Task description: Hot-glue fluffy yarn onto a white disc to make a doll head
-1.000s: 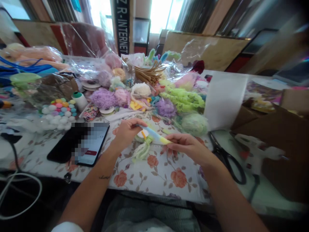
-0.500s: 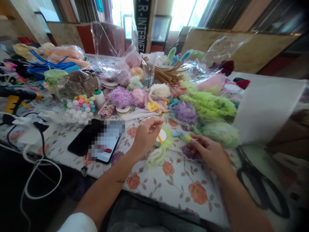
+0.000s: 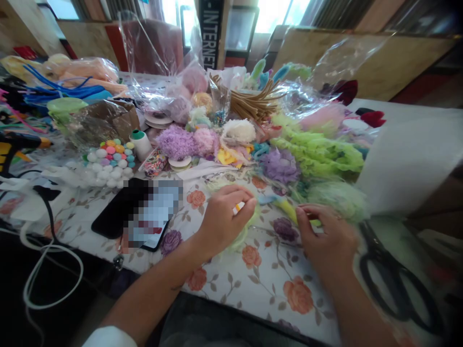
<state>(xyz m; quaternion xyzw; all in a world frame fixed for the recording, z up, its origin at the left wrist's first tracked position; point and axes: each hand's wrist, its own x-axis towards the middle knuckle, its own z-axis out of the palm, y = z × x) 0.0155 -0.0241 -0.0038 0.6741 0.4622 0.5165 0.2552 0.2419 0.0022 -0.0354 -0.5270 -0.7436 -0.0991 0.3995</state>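
Observation:
My left hand (image 3: 226, 219) is closed, thumb and forefinger together, over pale green fluffy material (image 3: 240, 236) on the cloth. A small orange-yellow bit shows in the gap of its fingers; what they grip is mostly hidden. My right hand (image 3: 325, 236) pinches the yellow end of a soft fuzzy strip (image 3: 287, 208). The strip turns blue toward the left and reaches close to my left fingertips.
Two phones (image 3: 117, 212) lie left of my left arm. Large black-handled scissors (image 3: 394, 279) rest at the right by a white sheet (image 3: 408, 164). Yarn bundles (image 3: 177, 142), pompoms (image 3: 110, 164), green ruffled fabric (image 3: 321, 154) and a glue gun (image 3: 21, 142) crowd the table's far side.
My right hand has moved right, and more of the strip's yellow part shows. My left hand has come lower, covering the white disc and orange piece seen before. The view has shifted slightly.

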